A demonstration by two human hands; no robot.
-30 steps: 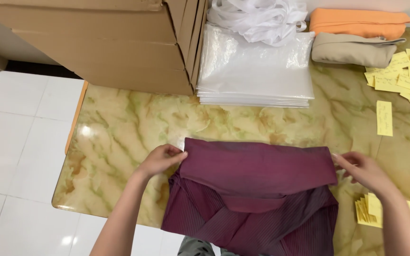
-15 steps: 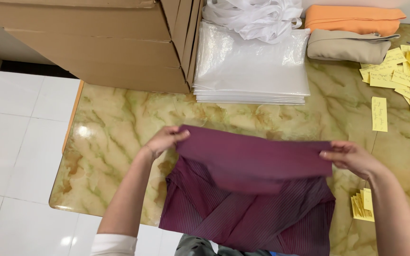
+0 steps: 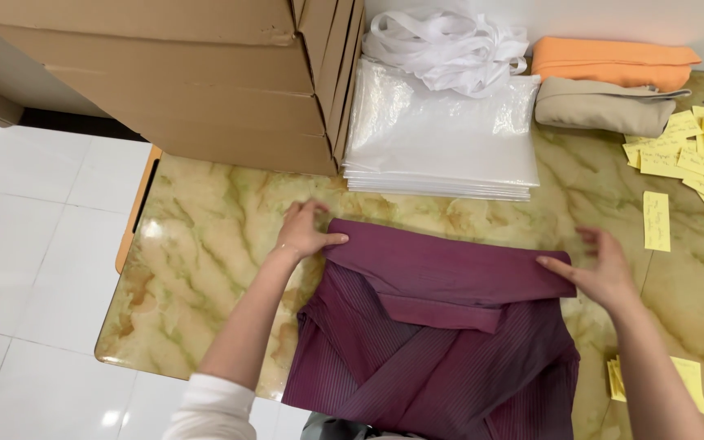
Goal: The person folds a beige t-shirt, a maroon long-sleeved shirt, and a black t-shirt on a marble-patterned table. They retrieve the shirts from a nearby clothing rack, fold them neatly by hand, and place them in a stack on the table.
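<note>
The maroon garment (image 3: 442,334) lay on the marbled yellow bench (image 3: 205,244), its top band folded over, its lower part hanging past the near edge. The left hand (image 3: 303,232) pressed the garment's left corner, thumb on the cloth, its grip loose and flat rather than pinched. The right hand (image 3: 605,273) rested at the garment's right corner, fingers spread; its grip was open, thumb touching the fold.

The glossy bench looked slippery, so the fold could have slid or skewed if one hand had pushed harder, and the overhang might have dragged the garment off.

Beyond the garment sat a stack of clear bags (image 3: 442,138), white straps (image 3: 450,45), cardboard boxes (image 3: 205,81), folded orange and beige cloths (image 3: 613,85); yellow slips (image 3: 694,171) lay to its right. The floor was white tile (image 3: 26,244).
</note>
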